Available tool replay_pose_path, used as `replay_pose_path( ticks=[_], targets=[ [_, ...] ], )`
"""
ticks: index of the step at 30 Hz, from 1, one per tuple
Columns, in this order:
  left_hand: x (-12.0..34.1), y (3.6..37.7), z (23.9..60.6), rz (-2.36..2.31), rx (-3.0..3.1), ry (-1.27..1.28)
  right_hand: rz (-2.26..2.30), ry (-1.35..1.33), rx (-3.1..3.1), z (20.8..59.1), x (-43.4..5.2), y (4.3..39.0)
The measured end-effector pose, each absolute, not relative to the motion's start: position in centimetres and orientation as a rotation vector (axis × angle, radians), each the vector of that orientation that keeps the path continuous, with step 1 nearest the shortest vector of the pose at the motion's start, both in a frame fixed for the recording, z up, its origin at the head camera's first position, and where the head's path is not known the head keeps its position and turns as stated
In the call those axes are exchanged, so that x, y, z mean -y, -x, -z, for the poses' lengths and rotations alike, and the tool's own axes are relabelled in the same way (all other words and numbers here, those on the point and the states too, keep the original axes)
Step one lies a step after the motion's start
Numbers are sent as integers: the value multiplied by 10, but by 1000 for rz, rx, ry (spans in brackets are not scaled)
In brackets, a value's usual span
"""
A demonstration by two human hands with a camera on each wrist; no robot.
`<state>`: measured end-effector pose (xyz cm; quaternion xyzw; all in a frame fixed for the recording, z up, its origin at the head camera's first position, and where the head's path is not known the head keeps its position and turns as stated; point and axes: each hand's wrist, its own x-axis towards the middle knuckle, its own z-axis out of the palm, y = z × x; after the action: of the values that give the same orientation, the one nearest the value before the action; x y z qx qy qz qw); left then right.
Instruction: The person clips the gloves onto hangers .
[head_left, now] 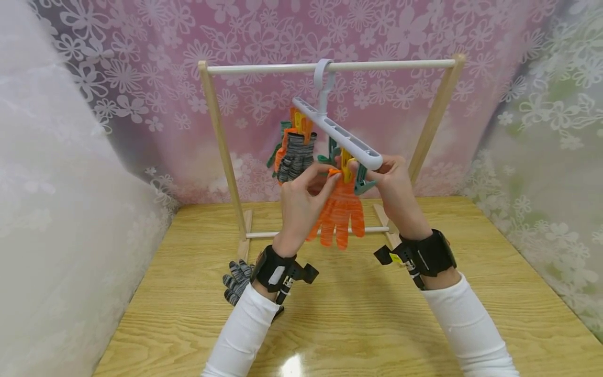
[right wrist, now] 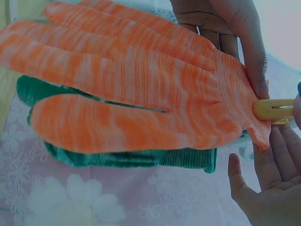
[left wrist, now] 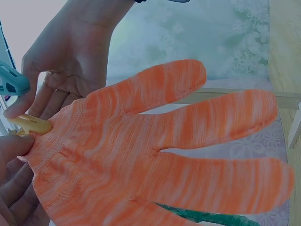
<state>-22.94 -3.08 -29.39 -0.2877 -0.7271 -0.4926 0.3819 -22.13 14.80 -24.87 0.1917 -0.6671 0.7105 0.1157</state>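
Observation:
An orange-and-white knit glove (head_left: 343,209) hangs fingers down below the near half of a light-grey clip hanger (head_left: 348,137). My left hand (head_left: 303,201) pinches the edge of its cuff between thumb and fingers. At that cuff, my right hand (head_left: 398,191) pinches a yellow clothespin (right wrist: 273,109), the thumb pressing one side in the left wrist view. The clothespin's tip lies over the cuff. A teal clothespin (head_left: 363,180) hangs at the hanger's near end, beside the right hand. Behind the orange glove, the right wrist view shows a green glove (right wrist: 141,159).
The hanger hooks over the white bar (head_left: 391,65) of a wooden rack (head_left: 221,141). At its far end hang a grey-black glove (head_left: 297,154) and other gloves on orange and yellow clothespins. Another grey-black glove (head_left: 237,280) lies on the wooden table (head_left: 188,293) by the left forearm.

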Motion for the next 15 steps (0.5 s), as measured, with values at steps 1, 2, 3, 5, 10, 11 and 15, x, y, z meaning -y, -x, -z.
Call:
replay_pose_path(
  ticks=[1,2,3,5,10,11,15],
  targets=[
    [31,229,294,1259,1859,736,-2076,-550,1964,249,-148,220],
    [31,229,294,1259,1864,738,-2068,-542,1976,250,-149,220],
    [31,229,295,1260,1869,739,-2060,-543,1989,250,-149,219],
    [31,228,296,1261,1880,739,-2050,-551,2007,252,-149,219],
    [31,227,301,1281,1896,741,-2020,-559,2056,255,-149,218],
    [31,226,302,1289,1900,741,-2014,-554,2065,256,-149,217],
    [30,225,306,1303,1931,731,-2015,-553,2075,259,-150,214]
  ],
)
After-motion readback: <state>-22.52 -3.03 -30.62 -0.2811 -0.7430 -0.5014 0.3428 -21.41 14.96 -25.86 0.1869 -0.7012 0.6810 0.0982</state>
